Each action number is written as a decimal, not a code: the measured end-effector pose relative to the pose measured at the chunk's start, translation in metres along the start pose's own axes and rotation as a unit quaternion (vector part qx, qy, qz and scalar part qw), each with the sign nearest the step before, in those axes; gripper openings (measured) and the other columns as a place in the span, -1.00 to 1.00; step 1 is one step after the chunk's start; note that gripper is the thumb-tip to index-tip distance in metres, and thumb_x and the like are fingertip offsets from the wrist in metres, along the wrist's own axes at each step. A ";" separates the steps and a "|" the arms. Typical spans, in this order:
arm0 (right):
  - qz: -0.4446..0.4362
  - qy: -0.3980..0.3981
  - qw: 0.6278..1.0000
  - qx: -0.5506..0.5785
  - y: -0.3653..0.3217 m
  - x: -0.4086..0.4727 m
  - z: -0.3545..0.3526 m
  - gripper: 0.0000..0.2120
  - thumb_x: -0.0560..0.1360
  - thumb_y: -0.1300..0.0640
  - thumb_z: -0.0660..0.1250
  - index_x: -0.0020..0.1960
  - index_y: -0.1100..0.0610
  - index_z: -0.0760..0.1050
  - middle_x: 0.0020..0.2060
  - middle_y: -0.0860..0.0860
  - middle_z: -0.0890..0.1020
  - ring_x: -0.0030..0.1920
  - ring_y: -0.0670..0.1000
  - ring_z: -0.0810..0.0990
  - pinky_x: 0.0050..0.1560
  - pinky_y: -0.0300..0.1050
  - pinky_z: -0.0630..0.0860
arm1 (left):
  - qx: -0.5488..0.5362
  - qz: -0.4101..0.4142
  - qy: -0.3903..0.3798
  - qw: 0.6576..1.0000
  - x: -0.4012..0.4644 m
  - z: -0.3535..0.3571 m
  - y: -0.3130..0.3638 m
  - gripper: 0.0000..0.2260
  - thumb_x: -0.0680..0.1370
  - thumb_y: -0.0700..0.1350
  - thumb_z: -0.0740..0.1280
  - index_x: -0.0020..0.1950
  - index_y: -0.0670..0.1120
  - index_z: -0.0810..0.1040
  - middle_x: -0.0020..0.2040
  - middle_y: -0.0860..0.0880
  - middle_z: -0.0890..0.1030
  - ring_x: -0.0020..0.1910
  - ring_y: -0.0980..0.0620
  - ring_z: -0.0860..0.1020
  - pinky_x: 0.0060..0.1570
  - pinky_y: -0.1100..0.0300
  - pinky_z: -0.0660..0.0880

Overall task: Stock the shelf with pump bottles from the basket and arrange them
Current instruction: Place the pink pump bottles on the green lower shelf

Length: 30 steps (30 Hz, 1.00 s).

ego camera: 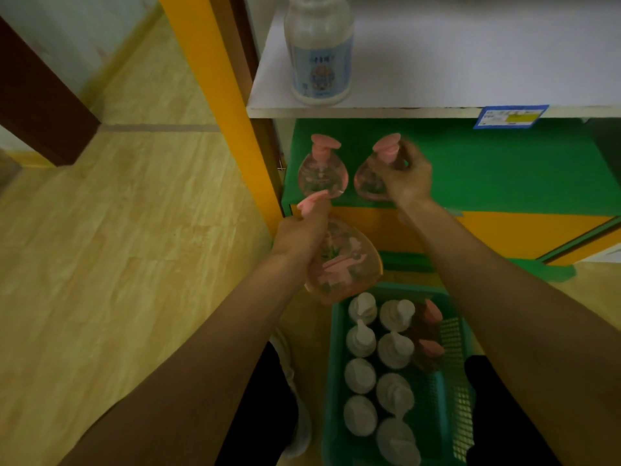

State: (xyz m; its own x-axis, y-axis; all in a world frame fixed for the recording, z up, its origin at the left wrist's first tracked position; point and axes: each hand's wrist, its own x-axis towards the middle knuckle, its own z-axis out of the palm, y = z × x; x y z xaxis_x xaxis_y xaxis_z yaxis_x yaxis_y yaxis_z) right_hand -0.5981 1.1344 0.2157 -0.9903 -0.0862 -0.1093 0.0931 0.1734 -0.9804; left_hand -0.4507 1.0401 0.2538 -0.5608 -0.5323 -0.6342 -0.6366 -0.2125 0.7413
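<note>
Two pink pump bottles stand on the green shelf (504, 169). The left one (322, 173) stands free near the shelf's left end. My right hand (405, 173) grips the second one (368, 181) around its neck and pump. My left hand (302, 230) holds a third pink pump bottle (349, 264) by its neck, tilted in the air in front of the shelf edge and above the basket. The green basket (450, 381) on the floor holds several white pump bottles (361, 341) and two pink ones (431, 348) along its right side.
A white shelf (437, 62) above carries one tall white bottle with a blue label (319, 52) and a blue price tag (510, 116) on its edge. A yellow upright post (215, 95) bounds the shelves on the left. Wooden floor spreads to the left.
</note>
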 end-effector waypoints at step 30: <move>0.119 -0.256 0.957 -0.067 -0.015 -0.146 -0.168 -0.53 0.32 0.11 0.53 0.18 0.09 0.49 0.00 -0.01 0.66 0.01 0.01 0.66 0.08 0.03 0.60 | 0.112 0.231 -0.200 0.946 -0.088 0.096 0.002 -0.71 0.60 0.14 0.14 0.14 -0.03 0.48 -0.04 0.09 0.53 -0.03 0.11 0.49 -0.13 0.19 0.38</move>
State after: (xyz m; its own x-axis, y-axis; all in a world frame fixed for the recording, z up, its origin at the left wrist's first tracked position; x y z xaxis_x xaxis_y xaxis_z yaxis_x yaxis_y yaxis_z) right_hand -0.4726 1.3092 0.2740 -0.7586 -0.4927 -0.4264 0.2611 0.3698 -0.8917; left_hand -0.4532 1.1659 0.2899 -0.9328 -0.1649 -0.3205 -0.3469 0.1696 0.9224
